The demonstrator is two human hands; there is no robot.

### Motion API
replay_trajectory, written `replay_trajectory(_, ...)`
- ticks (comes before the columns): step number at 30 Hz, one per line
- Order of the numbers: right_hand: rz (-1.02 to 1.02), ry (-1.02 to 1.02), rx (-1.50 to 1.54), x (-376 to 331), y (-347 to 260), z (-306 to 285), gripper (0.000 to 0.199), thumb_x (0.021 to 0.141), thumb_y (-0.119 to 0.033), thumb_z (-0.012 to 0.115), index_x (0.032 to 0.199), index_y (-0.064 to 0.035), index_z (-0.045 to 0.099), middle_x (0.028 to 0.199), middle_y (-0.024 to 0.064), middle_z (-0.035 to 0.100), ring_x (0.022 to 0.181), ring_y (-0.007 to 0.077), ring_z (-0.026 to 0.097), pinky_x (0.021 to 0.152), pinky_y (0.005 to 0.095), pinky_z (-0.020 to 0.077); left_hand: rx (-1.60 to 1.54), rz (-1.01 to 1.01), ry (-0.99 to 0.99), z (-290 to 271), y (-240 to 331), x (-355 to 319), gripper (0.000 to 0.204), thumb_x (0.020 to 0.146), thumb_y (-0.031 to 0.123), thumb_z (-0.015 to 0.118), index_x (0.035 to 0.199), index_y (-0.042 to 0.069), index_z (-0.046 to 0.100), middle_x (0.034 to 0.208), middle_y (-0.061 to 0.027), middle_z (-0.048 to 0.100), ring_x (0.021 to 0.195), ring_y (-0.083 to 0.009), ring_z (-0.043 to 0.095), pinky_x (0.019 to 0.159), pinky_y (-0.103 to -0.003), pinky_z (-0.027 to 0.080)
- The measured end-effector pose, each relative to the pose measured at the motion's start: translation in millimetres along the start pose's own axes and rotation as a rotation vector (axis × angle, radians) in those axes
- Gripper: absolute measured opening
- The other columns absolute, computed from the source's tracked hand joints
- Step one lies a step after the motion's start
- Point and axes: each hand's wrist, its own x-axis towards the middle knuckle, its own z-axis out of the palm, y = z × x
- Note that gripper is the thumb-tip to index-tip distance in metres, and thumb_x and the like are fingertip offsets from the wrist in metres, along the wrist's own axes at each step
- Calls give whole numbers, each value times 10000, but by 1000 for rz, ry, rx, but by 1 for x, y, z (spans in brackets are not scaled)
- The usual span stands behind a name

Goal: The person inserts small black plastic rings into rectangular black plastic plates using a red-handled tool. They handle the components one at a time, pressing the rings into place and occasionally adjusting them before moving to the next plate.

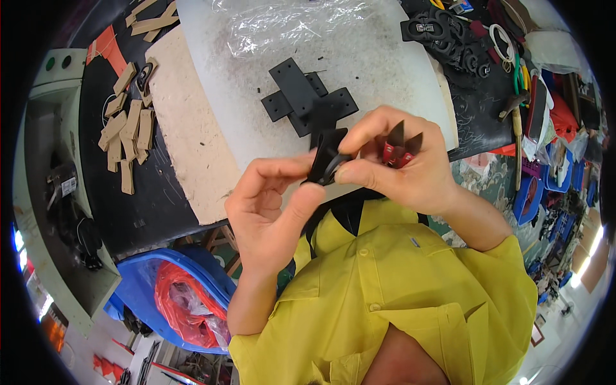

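Observation:
In front of my chest, a black strap-like piece point(326, 151) with a curved, looped end is held between both hands; part of it is blurred. My left hand point(273, 205) pinches its left side between thumb and fingers. From the right, my right hand point(404, 160) grips the loop with thumb and forefinger. Tucked in that same palm is a pair of small snips point(399, 146) with dark pointed blades and red by the blades; the rest is hidden by the hand. Just beyond lie several flat black rectangular plates point(296, 90) with small holes, overlapping crosswise.
A white sheet point(237, 122) covers the worktop, with crumpled clear plastic point(289, 25) at the far side. Tan strips point(131, 131) lie in a pile left. Black moulded parts point(449, 48) are heaped at far right. A blue bin point(144, 269) with red bags stands near left.

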Motion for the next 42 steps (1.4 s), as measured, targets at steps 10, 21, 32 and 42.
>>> replay_trajectory(10, -229, 26, -388, 0, 1, 2, 170, 687, -38, 740, 815, -25, 629, 680, 53, 582, 527, 106, 496, 470, 225, 393, -38, -210, 129, 6, 5, 5, 209, 884, 59, 573, 1049, -58, 621, 902, -66, 640, 798, -78, 570, 732, -201, 457)
replay_trajectory(21, 15, -1, -141, 1, -6, -4, 163, 756, -130, 713, 794, -30, 590, 655, -26, 528, 567, 36, 432, 488, 195, 341, 108, 40, 10, 22, 7, -3, 317, 817, -59, 602, 1132, -59, 561, 996, -96, 616, 900, -115, 579, 744, -221, 490)
replay_trajectory(32, 301, -115, 127, 3, -15, -4, 145, 839, -161, 641, 839, -25, 591, 665, -40, 525, 590, 11, 428, 504, 181, 320, 170, -52, 33, 22, 19, 1, 348, 783, -56, 632, 1125, -51, 564, 921, -79, 612, 808, -93, 567, 734, -220, 459)
replay_trajectory(42, -665, 93, -712, 1, -2, -3, 254, 661, -44, 736, 896, -22, 644, 736, 30, 560, 506, 97, 481, 433, 214, 389, -225, -18, 166, 25, 8, 7, 320, 844, -32, 553, 1159, -77, 514, 941, -131, 619, 809, -156, 618, 743, -305, 537)
